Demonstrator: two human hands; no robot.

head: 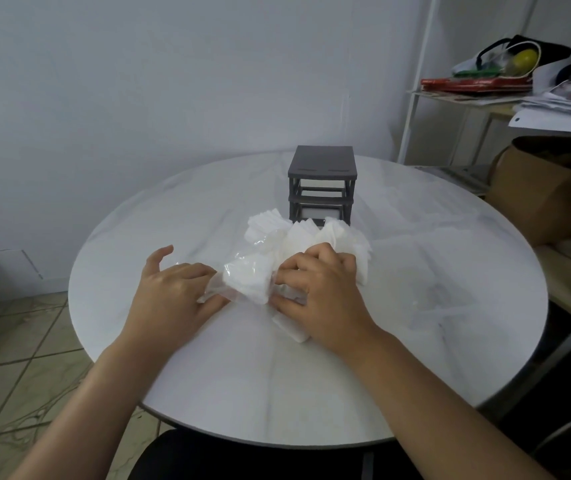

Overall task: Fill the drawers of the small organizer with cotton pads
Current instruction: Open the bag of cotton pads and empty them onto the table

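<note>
A small dark grey organizer [322, 164] stands upright at the far side of the round white table [450, 323]. Its upper slots look hollow, and a white drawer front shows in the lowest slot. A heap of white square cotton pads [336, 237] lies right in front of it, partly inside a clear plastic bag [246, 271]. My right hand [318, 289] is curled over a bunch of pads at the heap's near side. My left hand [173, 292] rests on the table to the left, its fingers pinching the bag's near edge.
A white metal shelf [464, 98] at the right carries papers, a red packet and bags. A brown cardboard box [547, 188] stands below it, close to the table's right rim. Tiled floor shows at the lower left.
</note>
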